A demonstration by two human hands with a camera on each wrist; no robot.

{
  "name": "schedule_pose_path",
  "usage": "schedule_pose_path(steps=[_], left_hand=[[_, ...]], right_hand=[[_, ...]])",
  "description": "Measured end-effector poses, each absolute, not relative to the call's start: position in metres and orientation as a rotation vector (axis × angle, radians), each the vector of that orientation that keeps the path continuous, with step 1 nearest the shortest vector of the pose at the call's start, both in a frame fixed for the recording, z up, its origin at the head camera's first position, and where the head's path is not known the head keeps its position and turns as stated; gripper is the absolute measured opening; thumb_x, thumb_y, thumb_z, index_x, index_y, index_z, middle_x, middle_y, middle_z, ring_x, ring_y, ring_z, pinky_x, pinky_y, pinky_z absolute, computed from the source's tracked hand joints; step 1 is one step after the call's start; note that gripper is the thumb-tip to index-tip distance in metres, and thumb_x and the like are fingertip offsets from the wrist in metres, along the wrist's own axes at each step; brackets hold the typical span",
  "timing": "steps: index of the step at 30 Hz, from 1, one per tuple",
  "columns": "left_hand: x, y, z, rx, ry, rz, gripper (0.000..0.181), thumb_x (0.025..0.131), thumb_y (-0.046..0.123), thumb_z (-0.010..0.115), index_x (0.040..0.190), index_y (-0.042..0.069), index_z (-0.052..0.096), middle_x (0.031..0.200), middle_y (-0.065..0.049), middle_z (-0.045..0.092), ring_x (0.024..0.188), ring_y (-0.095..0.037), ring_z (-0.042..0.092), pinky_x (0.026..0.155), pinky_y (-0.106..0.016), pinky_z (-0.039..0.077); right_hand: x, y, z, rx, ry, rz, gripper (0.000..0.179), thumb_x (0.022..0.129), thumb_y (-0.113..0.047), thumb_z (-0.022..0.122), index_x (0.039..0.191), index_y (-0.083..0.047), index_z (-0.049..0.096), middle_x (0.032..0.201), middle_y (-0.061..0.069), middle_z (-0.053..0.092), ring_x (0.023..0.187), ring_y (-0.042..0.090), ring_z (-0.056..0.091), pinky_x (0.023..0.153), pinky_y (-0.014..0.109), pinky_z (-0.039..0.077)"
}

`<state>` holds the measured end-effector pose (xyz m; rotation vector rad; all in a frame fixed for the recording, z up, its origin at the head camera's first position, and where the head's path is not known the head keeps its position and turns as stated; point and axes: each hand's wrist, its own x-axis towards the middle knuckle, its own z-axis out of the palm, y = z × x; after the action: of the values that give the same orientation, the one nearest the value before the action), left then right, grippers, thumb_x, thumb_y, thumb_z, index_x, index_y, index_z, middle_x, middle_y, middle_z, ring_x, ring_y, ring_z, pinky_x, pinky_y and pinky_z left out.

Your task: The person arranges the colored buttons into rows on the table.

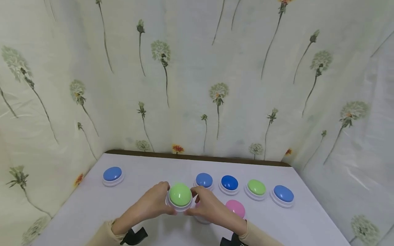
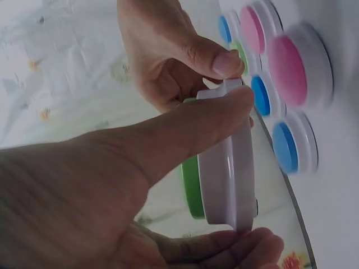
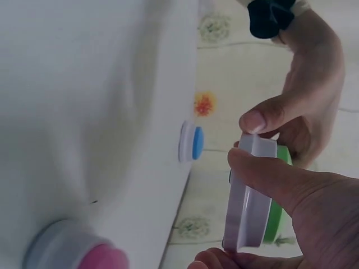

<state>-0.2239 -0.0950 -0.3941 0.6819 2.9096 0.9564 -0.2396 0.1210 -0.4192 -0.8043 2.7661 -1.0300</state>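
Note:
A green push button (image 1: 180, 194) with a white round base is held up off the table between both hands. My left hand (image 1: 153, 202) grips the left side of its base, thumb on the near edge and fingers on the far side. From the right, my right hand (image 1: 210, 207) grips the same base. In the left wrist view the button (image 2: 216, 185) is seen edge-on, its green dome turned away from the table. A pink button (image 1: 235, 207) stands beyond my right forearm. Another pink button (image 3: 104, 259) lies mostly behind my right hand in the head view.
On the white table (image 1: 147, 171), a blue button (image 1: 112, 174) stands alone at the left. A row at the right has a light blue button (image 1: 204, 179), a dark blue one (image 1: 229, 182), a green one (image 1: 257, 187) and a blue one (image 1: 283, 193). A flowered curtain (image 1: 184, 85) hangs behind.

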Motion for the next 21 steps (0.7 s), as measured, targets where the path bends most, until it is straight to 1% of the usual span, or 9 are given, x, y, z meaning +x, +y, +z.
schedule_pose_path(steps=[5,9,12,14,16,19,21], left_hand=[[-0.207,-0.067,-0.396,0.758,2.924,0.883,0.065,0.051,0.037,0.084,0.097,0.001,0.054,0.083,0.0,0.053,0.075,-0.01,0.05,0.066,-0.028,0.046],[-0.196,-0.042,-0.399,0.825,2.942,0.813,0.065,0.051,0.044,0.082,0.095,0.005,0.055,0.081,0.003,0.052,0.073,-0.008,0.048,0.063,-0.025,0.045],[-0.192,-0.022,-0.401,0.883,2.938,0.777,0.07,0.052,0.048,0.081,0.1,0.005,0.055,0.084,0.003,0.052,0.075,-0.007,0.048,0.064,-0.025,0.046],[-0.191,-0.009,-0.404,0.91,2.936,0.765,0.073,0.053,0.049,0.081,0.106,0.006,0.055,0.088,0.003,0.054,0.079,-0.008,0.049,0.067,-0.026,0.047],[-0.19,0.005,-0.407,0.936,2.939,0.761,0.074,0.054,0.049,0.082,0.108,0.007,0.054,0.09,0.003,0.054,0.08,-0.008,0.049,0.069,-0.026,0.047],[-0.188,0.028,-0.413,0.963,2.936,0.729,0.073,0.054,0.05,0.081,0.105,0.006,0.054,0.087,0.003,0.054,0.078,-0.007,0.049,0.068,-0.024,0.048],[-0.187,0.045,-0.418,0.972,2.917,0.698,0.073,0.054,0.052,0.081,0.104,0.005,0.054,0.086,0.002,0.053,0.076,-0.006,0.049,0.067,-0.022,0.048]], right_hand=[[-0.214,0.153,-0.422,-0.782,2.805,-1.05,0.059,0.065,-0.046,0.077,0.113,-0.021,0.055,0.096,-0.011,0.057,0.085,0.011,0.053,0.07,0.025,0.049],[-0.194,0.182,-0.422,-0.706,2.814,-1.035,0.063,0.066,-0.049,0.075,0.117,-0.018,0.054,0.099,-0.011,0.055,0.085,0.01,0.051,0.072,0.026,0.048],[-0.185,0.202,-0.422,-0.652,2.816,-1.028,0.063,0.066,-0.049,0.075,0.116,-0.016,0.054,0.098,-0.01,0.055,0.085,0.011,0.051,0.072,0.027,0.049],[-0.18,0.214,-0.422,-0.611,2.827,-1.019,0.063,0.066,-0.05,0.074,0.115,-0.018,0.053,0.098,-0.011,0.055,0.084,0.01,0.051,0.072,0.026,0.049],[-0.175,0.227,-0.424,-0.581,2.863,-1.001,0.063,0.065,-0.051,0.074,0.115,-0.018,0.052,0.098,-0.011,0.055,0.083,0.01,0.052,0.071,0.026,0.049],[-0.166,0.248,-0.425,-0.501,2.883,-0.963,0.067,0.065,-0.05,0.074,0.117,-0.016,0.051,0.102,-0.009,0.055,0.083,0.008,0.051,0.069,0.023,0.048],[-0.159,0.263,-0.426,-0.428,2.862,-0.957,0.069,0.065,-0.048,0.076,0.117,-0.01,0.052,0.103,-0.005,0.056,0.082,0.01,0.051,0.066,0.023,0.048]])
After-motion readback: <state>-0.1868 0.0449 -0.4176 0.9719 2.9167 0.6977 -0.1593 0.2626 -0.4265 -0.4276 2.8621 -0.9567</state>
